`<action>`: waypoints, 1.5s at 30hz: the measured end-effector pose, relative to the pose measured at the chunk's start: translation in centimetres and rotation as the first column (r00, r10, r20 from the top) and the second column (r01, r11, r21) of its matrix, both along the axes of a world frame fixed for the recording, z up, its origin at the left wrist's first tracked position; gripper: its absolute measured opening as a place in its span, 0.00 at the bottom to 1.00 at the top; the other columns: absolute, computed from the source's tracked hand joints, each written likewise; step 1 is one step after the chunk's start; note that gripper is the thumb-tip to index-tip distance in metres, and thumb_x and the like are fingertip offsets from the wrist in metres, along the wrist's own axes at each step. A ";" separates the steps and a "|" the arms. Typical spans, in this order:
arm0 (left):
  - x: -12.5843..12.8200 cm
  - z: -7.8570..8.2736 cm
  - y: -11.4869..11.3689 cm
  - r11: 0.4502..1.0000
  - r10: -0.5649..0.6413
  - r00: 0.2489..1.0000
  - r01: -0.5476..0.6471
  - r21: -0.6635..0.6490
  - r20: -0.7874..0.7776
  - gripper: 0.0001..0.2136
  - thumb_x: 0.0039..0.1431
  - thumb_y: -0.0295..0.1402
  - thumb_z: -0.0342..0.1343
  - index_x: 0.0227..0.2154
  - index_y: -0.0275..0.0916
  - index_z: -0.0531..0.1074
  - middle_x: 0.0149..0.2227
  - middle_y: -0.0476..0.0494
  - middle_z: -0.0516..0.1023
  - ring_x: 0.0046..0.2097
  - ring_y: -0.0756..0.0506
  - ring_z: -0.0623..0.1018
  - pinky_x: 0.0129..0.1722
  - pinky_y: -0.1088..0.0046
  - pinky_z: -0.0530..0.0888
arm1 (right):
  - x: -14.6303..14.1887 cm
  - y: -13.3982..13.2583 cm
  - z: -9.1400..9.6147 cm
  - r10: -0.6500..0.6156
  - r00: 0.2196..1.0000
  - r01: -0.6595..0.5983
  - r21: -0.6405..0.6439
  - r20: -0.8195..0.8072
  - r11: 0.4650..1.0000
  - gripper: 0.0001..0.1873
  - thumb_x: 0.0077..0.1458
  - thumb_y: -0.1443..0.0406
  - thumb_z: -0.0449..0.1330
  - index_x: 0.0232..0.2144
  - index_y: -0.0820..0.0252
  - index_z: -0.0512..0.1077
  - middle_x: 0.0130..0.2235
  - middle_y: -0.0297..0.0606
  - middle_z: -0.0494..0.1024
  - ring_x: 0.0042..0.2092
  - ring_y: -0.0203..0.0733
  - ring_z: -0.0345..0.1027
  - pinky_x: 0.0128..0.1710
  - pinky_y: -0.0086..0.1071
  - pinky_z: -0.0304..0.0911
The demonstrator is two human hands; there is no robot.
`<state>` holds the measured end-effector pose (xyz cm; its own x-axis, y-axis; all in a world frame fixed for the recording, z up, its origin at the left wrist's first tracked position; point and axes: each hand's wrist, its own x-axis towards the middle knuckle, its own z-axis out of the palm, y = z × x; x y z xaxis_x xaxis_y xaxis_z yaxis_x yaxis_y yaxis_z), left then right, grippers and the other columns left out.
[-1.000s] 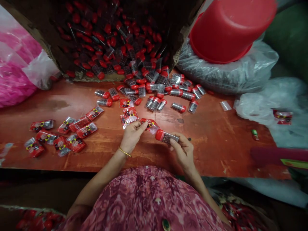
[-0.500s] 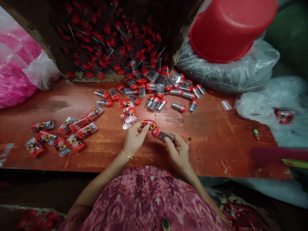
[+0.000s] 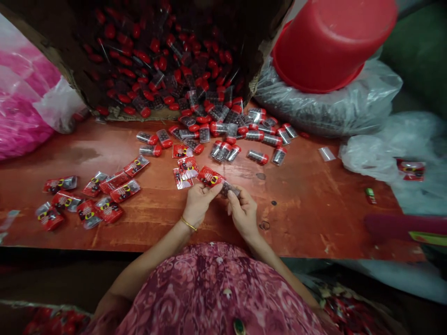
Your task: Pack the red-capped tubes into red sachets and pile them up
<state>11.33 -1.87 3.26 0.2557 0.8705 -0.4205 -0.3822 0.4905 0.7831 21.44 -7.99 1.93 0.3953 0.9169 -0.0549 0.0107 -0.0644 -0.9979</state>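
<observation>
Between my two hands is a small clear container of dark balls (image 3: 230,189), with a red printed sleeve (image 3: 210,177) around its left end. My left hand (image 3: 199,201) pinches the sleeve near its lower edge. Closed on the clear right end of the container is my right hand (image 3: 243,210). Just behind my left hand lie several flat red printed sleeves (image 3: 187,166). Sleeved containers (image 3: 109,208) are spread at the left of the table, and bare red-capped containers (image 3: 257,157) lie beyond my hands.
A cardboard box (image 3: 258,74) on its side spills red-capped containers onto the wooden table (image 3: 314,204). A red bucket (image 3: 331,46) stands upside down on a plastic sack (image 3: 324,116) at the back right. Pink goods in a bag (image 3: 24,111) sit at the left.
My right hand has moved left toward my left hand. The container now sits further inside the red sleeve, and both have shifted slightly left.
</observation>
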 end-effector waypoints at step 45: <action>-6.4 -2.7 6.1 0.786 0.298 0.540 0.330 0.523 -0.787 0.10 0.42 0.36 0.64 0.32 0.47 0.78 0.54 0.43 0.71 0.62 0.32 0.57 0.60 0.50 0.45 | 5.3 4.3 -3.6 -0.071 0.365 -0.337 0.203 0.928 0.919 0.05 0.52 0.65 0.57 0.32 0.59 0.71 0.43 0.42 0.77 0.46 0.46 0.67 0.47 0.41 0.57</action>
<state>4.93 4.21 0.51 0.0996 0.9881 0.1174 0.5621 -0.1532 0.8127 26.71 -3.73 -1.69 -0.1173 0.8358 0.5364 0.8914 0.3267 -0.3141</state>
